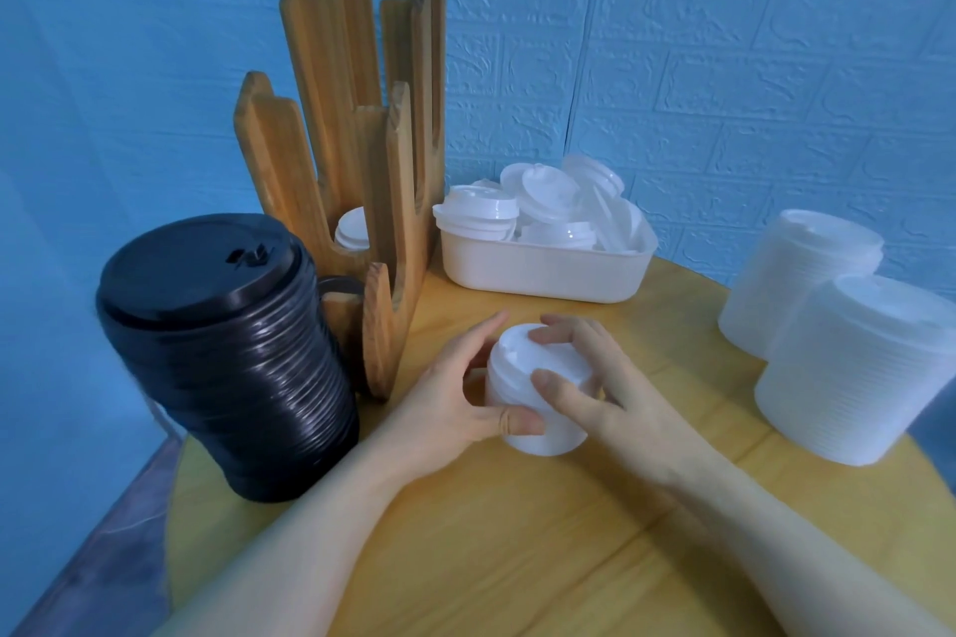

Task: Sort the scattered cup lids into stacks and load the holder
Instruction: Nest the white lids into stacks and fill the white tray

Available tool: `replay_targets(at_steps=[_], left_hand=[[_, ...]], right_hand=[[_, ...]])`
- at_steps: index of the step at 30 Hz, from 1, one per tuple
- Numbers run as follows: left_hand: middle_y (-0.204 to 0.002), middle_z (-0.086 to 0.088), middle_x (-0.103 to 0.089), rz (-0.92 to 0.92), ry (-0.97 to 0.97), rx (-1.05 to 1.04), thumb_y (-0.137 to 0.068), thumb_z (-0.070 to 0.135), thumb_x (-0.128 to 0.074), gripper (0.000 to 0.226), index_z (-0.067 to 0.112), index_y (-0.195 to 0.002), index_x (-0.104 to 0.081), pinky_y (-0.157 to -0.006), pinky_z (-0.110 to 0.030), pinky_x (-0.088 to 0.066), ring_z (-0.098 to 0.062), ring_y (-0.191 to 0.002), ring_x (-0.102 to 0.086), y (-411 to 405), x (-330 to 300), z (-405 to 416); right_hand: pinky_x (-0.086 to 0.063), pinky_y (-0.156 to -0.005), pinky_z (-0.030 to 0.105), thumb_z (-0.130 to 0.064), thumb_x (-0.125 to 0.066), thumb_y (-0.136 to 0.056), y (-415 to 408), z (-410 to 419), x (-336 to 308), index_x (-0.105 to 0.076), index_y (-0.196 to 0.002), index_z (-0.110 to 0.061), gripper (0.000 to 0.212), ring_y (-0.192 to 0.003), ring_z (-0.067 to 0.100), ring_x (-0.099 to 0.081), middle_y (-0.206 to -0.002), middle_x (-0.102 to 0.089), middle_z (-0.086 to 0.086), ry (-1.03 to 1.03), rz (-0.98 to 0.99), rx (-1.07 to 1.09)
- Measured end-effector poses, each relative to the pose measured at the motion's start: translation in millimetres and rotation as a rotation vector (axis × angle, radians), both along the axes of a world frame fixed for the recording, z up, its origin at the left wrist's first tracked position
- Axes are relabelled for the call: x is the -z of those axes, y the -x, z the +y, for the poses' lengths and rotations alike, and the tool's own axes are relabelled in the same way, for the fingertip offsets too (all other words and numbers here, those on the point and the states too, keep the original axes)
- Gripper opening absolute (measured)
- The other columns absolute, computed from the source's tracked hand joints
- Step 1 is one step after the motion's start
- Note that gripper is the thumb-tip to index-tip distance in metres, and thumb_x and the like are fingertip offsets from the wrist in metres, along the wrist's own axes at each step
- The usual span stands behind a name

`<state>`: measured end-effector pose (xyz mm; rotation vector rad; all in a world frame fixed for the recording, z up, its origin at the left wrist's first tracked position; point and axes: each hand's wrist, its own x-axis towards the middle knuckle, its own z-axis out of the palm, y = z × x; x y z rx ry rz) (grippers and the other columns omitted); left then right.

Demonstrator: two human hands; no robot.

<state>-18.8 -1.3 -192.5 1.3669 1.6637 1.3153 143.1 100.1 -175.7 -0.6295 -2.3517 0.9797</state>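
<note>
You hold a short stack [538,393] of white lids on the table [517,559], just in front of the tub [543,274] of loose lids [548,207]. Your left hand [455,404] curls round its left side, thumb pressed against the front; your right hand [589,388] caps the top, fingers spread and bent. The wooden holder [362,145] stands left of the tub, one white lid [353,230] inside it.

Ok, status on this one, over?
Both hands gripping small white lid stack on table. Wooden holder nearly empty. Nothing blocking.
</note>
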Motion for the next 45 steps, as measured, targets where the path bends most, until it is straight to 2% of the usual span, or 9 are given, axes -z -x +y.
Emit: replay_targets(at_steps=[4,9,13,20,25,31,36,40,45], left_hand=[[-0.144,0.014,-0.042,0.002,-0.007,0.010,-0.060,0.032,-0.085,0.103,0.040,-0.147,-0.031,-0.082,0.007,-0.033,0.037,-0.103,-0.038,0.4,0.9,1.3],[-0.148,0.014,-0.040,0.009,0.006,0.027,-0.068,0.020,-0.088,0.096,0.048,-0.141,-0.031,-0.082,0.007,-0.032,0.031,-0.108,-0.038,5.3,2.6,1.5],[-0.146,0.021,-0.037,0.060,0.019,0.053,-0.064,0.031,-0.088,0.097,0.056,-0.136,-0.029,-0.090,0.006,-0.028,0.032,-0.116,-0.032,6.1,3.1,0.7],[-0.140,0.023,-0.038,0.072,0.002,0.019,-0.068,0.017,-0.090,0.096,0.051,-0.135,-0.031,-0.087,0.007,-0.030,0.036,-0.110,-0.034,5.4,4.1,0.0],[-0.144,0.019,-0.035,0.108,0.021,0.026,-0.073,0.020,-0.087,0.091,0.050,-0.137,-0.029,-0.087,0.007,-0.029,0.035,-0.112,-0.032,3.2,3.0,3.6],[-0.152,0.017,-0.028,0.159,0.114,0.107,-0.075,0.030,-0.086,0.100,0.044,-0.150,-0.021,-0.088,0.002,-0.034,0.005,-0.131,-0.034,10.8,-8.9,18.0],[-0.148,0.023,-0.038,-0.013,0.003,0.063,-0.060,0.055,-0.089,0.102,0.048,-0.142,-0.030,-0.094,-0.001,-0.037,0.017,-0.126,-0.040,4.2,-3.9,23.7],[-0.135,0.024,-0.053,-0.074,-0.035,0.010,-0.053,0.056,-0.083,0.091,0.046,-0.133,-0.042,-0.095,-0.007,-0.041,0.012,-0.122,-0.049,5.3,2.9,25.2],[-0.129,0.024,-0.059,-0.101,-0.027,0.009,-0.052,0.053,-0.085,0.088,0.041,-0.132,-0.048,-0.095,-0.010,-0.044,0.010,-0.119,-0.052,6.0,5.1,24.7]], right_hand=[[-0.030,-0.111,0.042,-0.066,-0.054,-0.073,0.8,0.7,-0.3,-0.055,-0.109,-0.043,0.043,-0.127,0.000,-0.040,-0.121,-0.042,-0.034,-0.011,0.023,-0.021],[-0.030,-0.112,0.044,-0.071,-0.064,-0.066,-0.7,4.4,1.1,-0.058,-0.108,-0.047,0.049,-0.126,0.002,-0.042,-0.120,-0.045,-0.033,0.060,0.057,-0.020],[-0.030,-0.112,0.043,-0.072,-0.069,-0.059,1.5,1.9,7.1,-0.058,-0.107,-0.048,0.055,-0.128,0.003,-0.040,-0.121,-0.044,-0.030,0.085,0.078,-0.008],[-0.036,-0.095,0.009,-0.040,-0.079,-0.068,-4.7,14.0,-5.6,-0.069,-0.099,-0.043,0.033,-0.122,-0.004,-0.047,-0.127,-0.048,-0.020,0.248,0.056,-0.176],[-0.038,-0.102,0.016,-0.040,-0.078,-0.072,-5.9,15.6,1.8,-0.069,-0.106,-0.043,0.035,-0.125,-0.004,-0.046,-0.132,-0.047,-0.023,0.276,0.119,-0.162],[-0.032,-0.107,0.012,-0.040,-0.076,-0.073,-6.7,19.1,9.1,-0.058,-0.125,-0.038,0.055,-0.132,-0.007,-0.040,-0.144,-0.044,-0.020,0.250,0.189,-0.086],[-0.036,-0.110,0.022,-0.050,-0.071,-0.077,-7.1,18.0,-1.5,-0.054,-0.130,-0.034,0.058,-0.127,-0.004,-0.046,-0.136,-0.054,-0.022,0.219,0.260,-0.014],[-0.037,-0.102,0.024,-0.034,-0.066,-0.089,7.3,48.0,-36.6,-0.058,-0.126,-0.028,0.038,-0.121,0.002,-0.051,-0.124,-0.059,-0.023,0.093,0.435,0.240],[-0.028,-0.112,0.040,-0.025,-0.064,-0.091,56.6,130.0,-70.0,-0.050,-0.134,-0.021,0.046,-0.133,0.018,-0.039,-0.135,-0.050,-0.004,-0.108,0.278,0.445]])
